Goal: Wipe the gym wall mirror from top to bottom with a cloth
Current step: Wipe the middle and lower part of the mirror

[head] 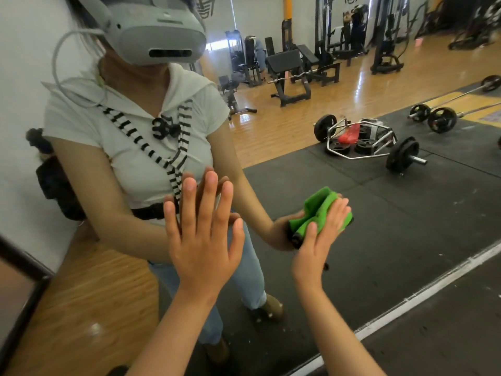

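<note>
While the left hand [202, 240] lies flat on the mirror [393, 240], the flat right hand [317, 245] presses cloth [311, 208].

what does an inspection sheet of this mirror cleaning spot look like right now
surface: large glass wall mirror, dark frame at left edge.
job's things: folded green cloth flat against the glass.
clutter: barbells and weight plates on black mat, reflected.
grippers: left hand flat on glass, fingers spread; right hand presses cloth with straight fingers.
cables: pale headset cable looping at shoulder, reflected.
surroundings: black weight benches on wooden floor, reflected.
</note>
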Motion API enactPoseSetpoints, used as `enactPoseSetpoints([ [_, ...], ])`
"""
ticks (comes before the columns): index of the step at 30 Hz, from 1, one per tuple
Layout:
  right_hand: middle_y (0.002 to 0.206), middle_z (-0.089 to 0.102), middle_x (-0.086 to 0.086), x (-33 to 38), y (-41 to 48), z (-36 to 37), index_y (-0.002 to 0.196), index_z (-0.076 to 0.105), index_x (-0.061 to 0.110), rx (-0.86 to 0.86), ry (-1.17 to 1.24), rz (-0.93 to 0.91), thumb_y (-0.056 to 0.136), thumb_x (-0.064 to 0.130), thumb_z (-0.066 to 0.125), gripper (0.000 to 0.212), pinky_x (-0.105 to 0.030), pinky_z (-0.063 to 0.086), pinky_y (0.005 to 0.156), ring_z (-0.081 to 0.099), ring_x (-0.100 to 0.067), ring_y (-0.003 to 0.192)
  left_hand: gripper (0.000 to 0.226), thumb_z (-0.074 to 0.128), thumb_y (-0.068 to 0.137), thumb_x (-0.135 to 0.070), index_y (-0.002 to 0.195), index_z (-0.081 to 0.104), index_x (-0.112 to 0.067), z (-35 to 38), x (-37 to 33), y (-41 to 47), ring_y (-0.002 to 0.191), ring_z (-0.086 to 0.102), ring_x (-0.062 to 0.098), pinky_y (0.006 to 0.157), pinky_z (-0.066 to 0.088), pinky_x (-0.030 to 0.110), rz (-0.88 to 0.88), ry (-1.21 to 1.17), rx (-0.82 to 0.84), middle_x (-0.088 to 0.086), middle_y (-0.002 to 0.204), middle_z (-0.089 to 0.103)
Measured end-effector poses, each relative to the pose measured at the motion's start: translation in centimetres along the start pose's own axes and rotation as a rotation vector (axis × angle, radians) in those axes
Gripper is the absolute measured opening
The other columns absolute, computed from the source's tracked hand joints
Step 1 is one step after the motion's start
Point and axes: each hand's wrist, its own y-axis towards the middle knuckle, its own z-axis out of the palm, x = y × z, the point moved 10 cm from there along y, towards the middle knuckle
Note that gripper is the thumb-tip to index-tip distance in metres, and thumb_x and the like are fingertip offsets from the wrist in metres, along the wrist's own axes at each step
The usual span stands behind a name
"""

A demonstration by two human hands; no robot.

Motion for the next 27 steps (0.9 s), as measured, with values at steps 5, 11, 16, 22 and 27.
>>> enactPoseSetpoints([
  [5,0.162,-0.006,0.009,-3.9,-2.0,-0.7,0.153,0.001,0.027,-0.042,0.047,0.195,0.101,0.031,0.027,0.058,-0.033,-0.007,0.123,-0.010,-0.012,0.152,0.061,0.045,0.100,-0.032,0.154,0.026,-0.013,-0.1,-0.1,0.0,0.155,0.001,0.022,0.125,0.002,0.046,-0.019,-0.012,-0.005,-0.001,0.168,0.000],
  [11,0.160,-0.009,0.015,-1.5,-2.7,1.2,0.152,0.002,0.028,-0.044,0.033,0.152,0.099,0.039,0.028,0.061,-0.027,-0.009,0.120,-0.013,-0.004,0.150,0.060,0.044,0.100,-0.031,0.154,0.026,-0.013,0.0,-0.2,0.0,0.155,-0.001,0.023,0.125,-0.001,0.047,-0.042,-0.024,0.025,-0.001,0.168,-0.002],
  [16,0.162,0.001,0.007,-3.8,1.1,-1.8,0.152,0.006,0.025,-0.175,0.030,0.175,0.100,0.030,0.028,0.057,-0.034,-0.002,0.123,-0.004,-0.006,0.150,0.059,0.041,0.102,-0.032,0.155,0.024,-0.013,0.0,-0.1,0.0,0.155,0.000,0.023,0.125,0.000,0.047,-0.054,-0.025,0.024,-0.001,0.168,0.000],
  [22,0.160,-0.011,0.016,-4.2,-5.4,0.9,0.146,-0.003,0.042,-0.088,0.118,0.386,0.095,0.052,0.022,0.058,-0.035,-0.005,0.123,-0.014,0.002,0.147,0.060,0.043,0.100,-0.031,0.154,0.027,-0.011,0.2,-0.1,0.0,0.155,-0.002,0.023,0.125,-0.002,0.046,-0.056,-0.008,0.037,-0.001,0.168,-0.002],
  [27,0.157,-0.013,0.022,-1.5,-1.1,0.3,0.151,-0.001,0.033,-0.001,0.069,0.188,0.098,0.042,0.023,0.059,-0.014,-0.012,0.115,-0.018,0.007,0.145,0.062,0.043,0.100,-0.031,0.155,0.023,-0.012,0.2,-0.2,0.1,0.155,-0.002,0.023,0.125,-0.002,0.047,-0.046,-0.013,0.029,-0.001,0.168,-0.003],
])
